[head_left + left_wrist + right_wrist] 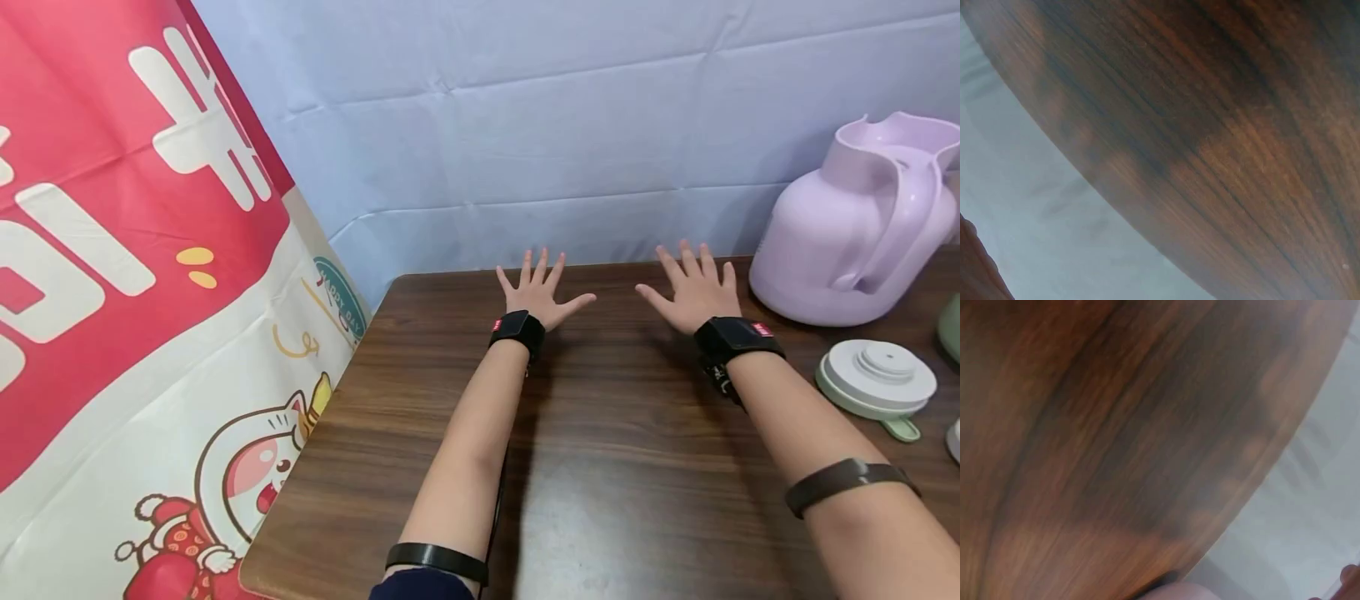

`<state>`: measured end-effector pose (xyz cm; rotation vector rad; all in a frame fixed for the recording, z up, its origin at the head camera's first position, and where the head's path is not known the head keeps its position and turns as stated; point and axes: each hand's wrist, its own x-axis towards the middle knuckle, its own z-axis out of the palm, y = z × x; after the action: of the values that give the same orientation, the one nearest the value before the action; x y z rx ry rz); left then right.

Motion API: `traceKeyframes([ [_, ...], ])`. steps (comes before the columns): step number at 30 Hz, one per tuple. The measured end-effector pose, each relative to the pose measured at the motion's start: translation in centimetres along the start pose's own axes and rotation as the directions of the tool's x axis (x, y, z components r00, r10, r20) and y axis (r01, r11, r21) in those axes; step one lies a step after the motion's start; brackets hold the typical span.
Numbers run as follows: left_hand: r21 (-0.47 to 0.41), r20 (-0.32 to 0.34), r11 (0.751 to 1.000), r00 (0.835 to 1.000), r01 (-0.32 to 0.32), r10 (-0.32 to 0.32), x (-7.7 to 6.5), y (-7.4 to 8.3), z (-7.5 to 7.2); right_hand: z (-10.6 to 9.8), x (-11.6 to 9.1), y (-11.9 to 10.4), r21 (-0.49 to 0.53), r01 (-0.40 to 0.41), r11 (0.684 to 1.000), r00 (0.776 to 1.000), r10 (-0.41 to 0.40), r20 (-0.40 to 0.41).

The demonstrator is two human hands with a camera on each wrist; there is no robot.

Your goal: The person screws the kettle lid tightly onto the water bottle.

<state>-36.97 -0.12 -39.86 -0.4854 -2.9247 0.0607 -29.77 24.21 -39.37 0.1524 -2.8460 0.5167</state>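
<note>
Both hands reach out over the far part of a dark wooden table (600, 467), fingers spread and straight. My left hand (536, 295) holds nothing; its shadow falls on the wood in the left wrist view, where a bit of the hand (979, 269) shows at the lower left. To the right, my right hand (698, 293) is also bare of any object, its fingers fanned. Nearest to it stands a lilac jug (840, 242) with a large handle. A white and pale green lid (879, 375) lies on the table beside the right forearm.
A pale blue cloth (570, 133) hangs behind the table's far edge. On the left hangs a red and white printed cloth (187, 358) with a cartoon figure. Partly cut off at the right edge is a green object (951, 327), with a whitish one (954, 439) below it.
</note>
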Motion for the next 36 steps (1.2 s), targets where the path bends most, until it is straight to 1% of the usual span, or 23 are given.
traceKeyframes([
  [2, -0.028, -0.006, 0.999, 1.0, -0.02, 0.02, -0.3, -0.2, -0.1, -0.7, -0.3, 0.2, 0.009, -0.001, 1.0, 1.0, 0.002, -0.026],
  [5, -0.1, -0.014, 0.994, 0.999, -0.054, 0.052, -0.6, -0.4, -0.1, -1.7, -0.7, 0.6, 0.035, -0.003, 0.999, 0.999, 0.005, -0.054],
  [7, -0.149, -0.018, 0.986, 0.997, -0.078, 0.076, -0.9, -0.4, -0.1, -2.3, -0.9, 0.9, 0.063, 0.001, 0.998, 0.997, 0.004, -0.078],
  [10, -0.236, -0.028, 0.965, 0.993, -0.115, 0.112, -1.5, -0.4, -0.3, -3.1, -1.3, 1.2, 0.104, 0.021, 0.994, 0.992, -0.007, -0.127],
  [13, -0.326, -0.047, 0.931, 0.987, -0.163, 0.157, -2.5, -0.2, -0.5, -4.0, -1.9, 1.3, 0.144, 0.044, 0.989, 0.984, -0.018, -0.178],
  [16, -0.41, -0.079, 0.882, 0.972, -0.232, 0.22, -3.6, 0.1, -1.0, -5.0, -2.6, 1.2, 0.176, 0.06, 0.983, 0.972, -0.018, -0.234],
  [18, -0.463, -0.097, 0.84, 0.959, -0.282, 0.268, -4.3, 0.4, -1.4, -5.7, -3.1, 1.0, 0.191, 0.072, 0.979, 0.958, -0.014, -0.286],
  [19, -0.499, -0.106, 0.811, 0.951, -0.304, 0.291, -4.8, 0.5, -1.6, -6.1, -3.2, 1.0, 0.195, 0.078, 0.978, 0.947, -0.012, -0.32],
  [21, -0.57, -0.119, 0.748, 0.935, -0.341, 0.335, -5.6, 0.8, -2.1, -6.9, -3.5, 0.9, 0.204, 0.106, 0.973, 0.913, -0.014, -0.407],
  [22, -0.612, -0.123, 0.707, 0.926, -0.354, 0.358, -6.1, 0.9, -2.3, -7.3, -3.7, 0.9, 0.205, 0.123, 0.971, 0.891, -0.016, -0.455],
  [23, -0.658, -0.129, 0.658, 0.916, -0.365, 0.379, -6.5, 1.1, -2.5, -7.7, -3.8, 0.9, 0.201, 0.138, 0.97, 0.863, -0.018, -0.505],
  [24, -0.7, -0.136, 0.608, 0.905, -0.375, 0.402, -6.9, 1.2, -2.7, -8.1, -3.9, 1.0, 0.19, 0.157, 0.969, 0.828, -0.024, -0.561],
  [25, -0.734, -0.145, 0.559, 0.893, -0.386, 0.426, -7.4, 1.3, -2.9, -8.4, -4.0, 1.2, 0.178, 0.177, 0.968, 0.785, -0.03, -0.619],
  [26, -0.762, -0.152, 0.514, 0.88, -0.394, 0.45, -7.8, 1.5, -3.0, -8.8, -4.1, 1.3, 0.165, 0.184, 0.969, 0.742, -0.027, -0.67],
  [27, -0.785, -0.154, 0.475, 0.868, -0.398, 0.473, -8.2, 1.6, -3.2, -9.1, -4.3, 1.5, 0.152, 0.177, 0.972, 0.703, -0.017, -0.711],
  [28, -0.802, -0.158, 0.44, 0.854, -0.404, 0.496, -8.7, 1.8, -3.3, -9.5, -4.4, 1.7, 0.147, 0.165, 0.975, 0.66, 0.001, -0.751],
  [29, -0.815, -0.158, 0.414, 0.843, -0.406, 0.515, -9.2, 1.9, -3.4, -9.7, -4.6, 1.9, 0.15, 0.143, 0.978, 0.627, 0.027, -0.778],
  [30, -0.824, -0.158, 0.394, 0.831, -0.409, 0.533, -9.6, 2.0, -3.5, -10.0, -4.8, 2.1, 0.167, 0.111, 0.98, 0.6, 0.068, -0.797],
  [31, -0.831, -0.153, 0.378, 0.821, -0.408, 0.55, -10.1, 2.2, -3.6, -10.3, -5.0, 2.4, 0.198, 0.074, 0.977, 0.586, 0.118, -0.801],
  [33, -0.841, -0.149, 0.355, 0.805, -0.409, 0.574, -11.0, 2.4, -3.7, -10.8, -5.3, 3.1, 0.291, 0.0, 0.957, 0.579, 0.238, -0.78],
  [34, -0.843, -0.153, 0.343, 0.797, -0.414, 0.585, -11.4, 2.6, -3.7, -11.1, -5.4, 3.4, 0.344, -0.03, 0.938, 0.578, 0.297, -0.76],
  [35, -0.845, -0.154, 0.334, 0.788, -0.418, 0.596, -11.8, 2.7, -3.7, -11.3, -5.4, 3.8, 0.405, -0.065, 0.912, 0.584, 0.364, -0.726],
  [36, -0.844, -0.162, 0.323, 0.777, -0.429, 0.608, -12.1, 2.9, -3.8, -11.5, -5.4, 4.2, 0.465, -0.093, 0.881, 0.584, 0.426, -0.691],
])
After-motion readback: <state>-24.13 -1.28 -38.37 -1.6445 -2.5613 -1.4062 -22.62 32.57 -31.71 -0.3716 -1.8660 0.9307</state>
